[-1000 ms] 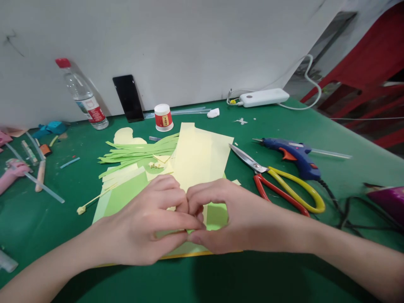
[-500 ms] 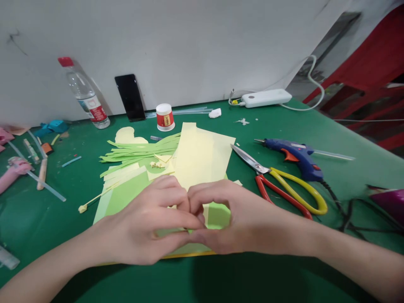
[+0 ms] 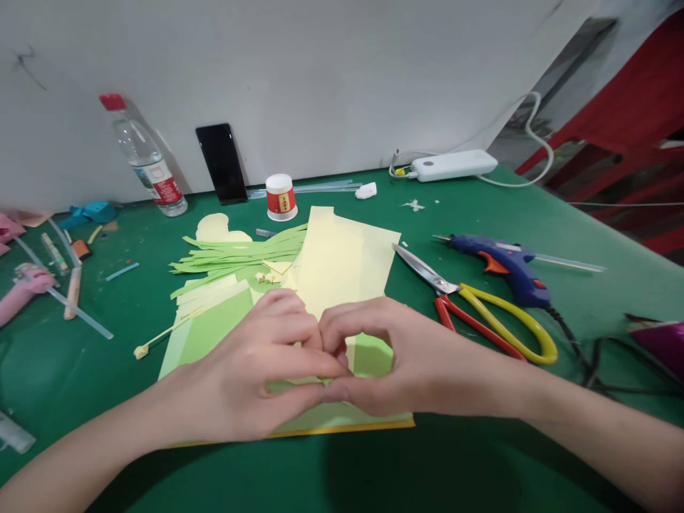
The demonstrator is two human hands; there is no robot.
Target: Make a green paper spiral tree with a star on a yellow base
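Left hand (image 3: 267, 363) and right hand (image 3: 414, 349) meet, curled inward, above layered paper sheets (image 3: 347, 256); I cannot tell whether they grip anything hidden between. Slack fingers could drop any small piece; the right forearm (image 3: 534, 385) could knock the nearby scissors (image 3: 424, 271).

Deep green covers the table (image 3: 427, 463) below a pale grey wall (image 3: 320, 85). The paper strips (image 3: 240, 255) are lime green, the top sheet (image 3: 347, 256) plain cream. The scissors (image 3: 446, 287) pair silver blades with one yellow handle and one red. The glue gun (image 3: 516, 269) is dark blue, its trigger (image 3: 492, 263) orange; the cup (image 3: 281, 198) shows red under white.
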